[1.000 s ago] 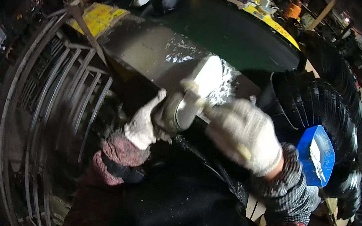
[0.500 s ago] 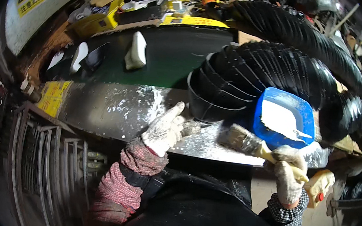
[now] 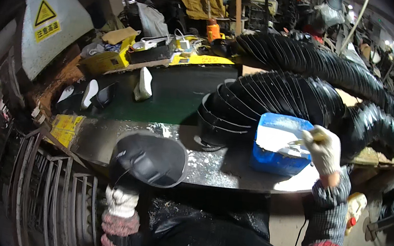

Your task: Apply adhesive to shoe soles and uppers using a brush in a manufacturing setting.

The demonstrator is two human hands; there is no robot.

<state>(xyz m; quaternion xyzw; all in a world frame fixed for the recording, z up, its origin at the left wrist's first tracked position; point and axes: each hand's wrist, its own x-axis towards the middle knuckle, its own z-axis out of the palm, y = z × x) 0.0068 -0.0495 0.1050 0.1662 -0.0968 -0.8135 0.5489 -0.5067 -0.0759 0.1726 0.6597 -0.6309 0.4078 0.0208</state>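
Observation:
My left hand [image 3: 121,203], in a whitish knit glove, holds up a black, cupped, oval piece [image 3: 150,159] with a thin rim, perhaps a shoe part. The piece hides my fingers. My gloved right hand [image 3: 324,147] is closed around a brush [image 3: 298,143] at the right edge of a blue tub [image 3: 278,163]. White liquid or paste [image 3: 276,138] fills the tub, and the brush's tip reaches over or into it. Similar black cupped pieces lie nested in a long curved stack [image 3: 274,95] behind the tub.
Shoes with white soles [image 3: 146,83] lie on a dark green belt [image 3: 175,98]. The metal bench edge [image 3: 211,169] is spattered white. A second black stack [image 3: 313,58] runs behind. Metal racks [image 3: 45,193] stand at lower left; a yellowish bottle [image 3: 356,206] is at right.
My left hand has taken up a black cupped piece and drawn it toward me, to the left. My right hand has raised the brush from the bench to the tub. The view has tilted up.

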